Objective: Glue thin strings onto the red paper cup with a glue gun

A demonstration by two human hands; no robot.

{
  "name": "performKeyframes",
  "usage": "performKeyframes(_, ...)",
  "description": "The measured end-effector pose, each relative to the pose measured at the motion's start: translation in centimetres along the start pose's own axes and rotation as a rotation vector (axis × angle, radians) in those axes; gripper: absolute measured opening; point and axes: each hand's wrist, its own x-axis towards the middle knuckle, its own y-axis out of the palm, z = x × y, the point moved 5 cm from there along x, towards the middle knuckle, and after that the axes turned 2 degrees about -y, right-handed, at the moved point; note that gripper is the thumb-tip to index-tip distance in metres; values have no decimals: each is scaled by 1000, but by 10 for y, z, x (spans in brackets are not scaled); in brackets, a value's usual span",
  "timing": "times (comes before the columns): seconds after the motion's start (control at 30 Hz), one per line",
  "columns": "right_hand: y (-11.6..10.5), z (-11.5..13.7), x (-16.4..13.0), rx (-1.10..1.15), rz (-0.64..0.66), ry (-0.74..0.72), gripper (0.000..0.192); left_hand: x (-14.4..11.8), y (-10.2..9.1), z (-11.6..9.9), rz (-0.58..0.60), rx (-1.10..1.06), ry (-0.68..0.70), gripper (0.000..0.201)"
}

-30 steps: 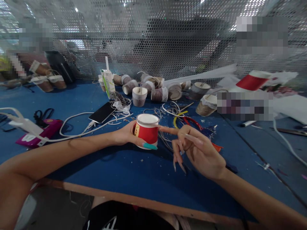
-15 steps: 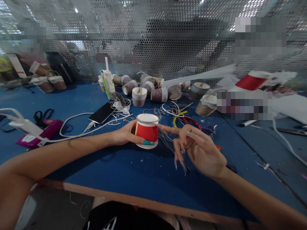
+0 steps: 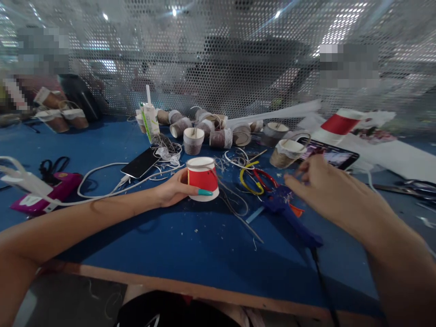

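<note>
My left hand (image 3: 174, 188) grips an upside-down red paper cup (image 3: 203, 178) that stands on the blue table (image 3: 170, 240). My right hand (image 3: 327, 188) hovers to the right of it, above a blue glue gun (image 3: 289, 213) that lies on the table, fingers partly curled; it is blurred and I see nothing in it. Red and yellow handled scissors (image 3: 254, 179) lie between the cup and the right hand. Thin strands of cord (image 3: 235, 206) trail from the cup's right side.
Several twine-wrapped cups (image 3: 218, 131) crowd the back middle. A phone (image 3: 140, 162) on a white cable, a milk carton (image 3: 148, 116), a pink device (image 3: 47, 193), a tablet (image 3: 332, 156) and a red cup stack (image 3: 337, 123) surround them. A perforated metal screen (image 3: 221, 54) closes the far side.
My right hand has left the cup's side and moved right and further away, uncovering the blue glue gun. The view has shifted slightly. My left hand keeps its hold on the cup.
</note>
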Motion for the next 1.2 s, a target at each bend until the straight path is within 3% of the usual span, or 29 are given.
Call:
performKeyframes(0.07,10,-34,4,-85,72,6,56,0,0,1,-1,0,-2,60)
performKeyframes(0.17,33,-57,4,-42,252,-171,50,1,1,-2,-46,52,50,61)
performKeyframes(0.23,38,-44,2,-26,239,-250,44,1,2,-4,-102,100,96,65)
performKeyframes(0.33,27,14,-8,42,47,-379,20,2,3,-5,-136,143,118,70)
performKeyframes(0.4,12,52,-20,223,-156,-373,30,2,4,-5,-123,160,118,72)
performKeyframes(0.43,9,69,-27,325,-184,-413,37,2,5,-4,-115,171,113,72)
performKeyframes(0.53,17,99,-47,543,-19,-566,38,2,6,-4,-113,209,89,72)
performKeyframes(0.63,39,97,-57,676,157,-585,32,2,5,-5,-151,244,117,74)
performKeyframes(0.8,61,83,-57,790,196,-474,28,3,3,-6,-172,284,154,72)
performKeyframes(1.2,56,89,-61,814,215,-469,21,0,2,-10,-185,341,200,69)
